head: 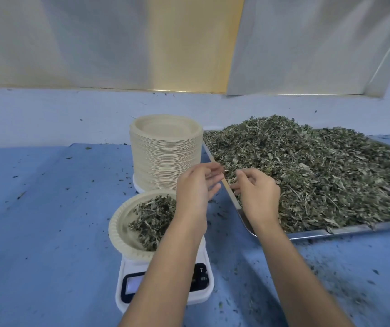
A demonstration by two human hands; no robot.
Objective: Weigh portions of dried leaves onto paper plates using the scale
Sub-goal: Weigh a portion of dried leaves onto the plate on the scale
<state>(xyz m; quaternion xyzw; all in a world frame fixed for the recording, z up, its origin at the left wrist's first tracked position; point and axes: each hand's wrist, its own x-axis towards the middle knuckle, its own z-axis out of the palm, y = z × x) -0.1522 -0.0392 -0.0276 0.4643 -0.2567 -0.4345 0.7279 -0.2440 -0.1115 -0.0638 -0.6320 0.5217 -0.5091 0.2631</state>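
Note:
A white scale (pixel 127 286) stands near the table's front. It carries a beige paper plate (pixel 118 232) with a small heap of dried leaves (pixel 151 220). My left forearm crosses the plate and hides part of the scale's display. My left hand (pixel 195 187) hovers beside the tray's left rim, fingers relaxed and empty. My right hand (pixel 257 192) is over the near-left corner of the big leaf pile (pixel 319 171), fingers loosely curled among the leaves. Whether it holds any leaves is unclear.
A tall stack of paper plates (pixel 165 156) stands behind the scale, touching the metal tray (pixel 354 228) that holds the pile. The blue table (pixel 47 208) is littered with leaf crumbs. A pale curtain hangs behind.

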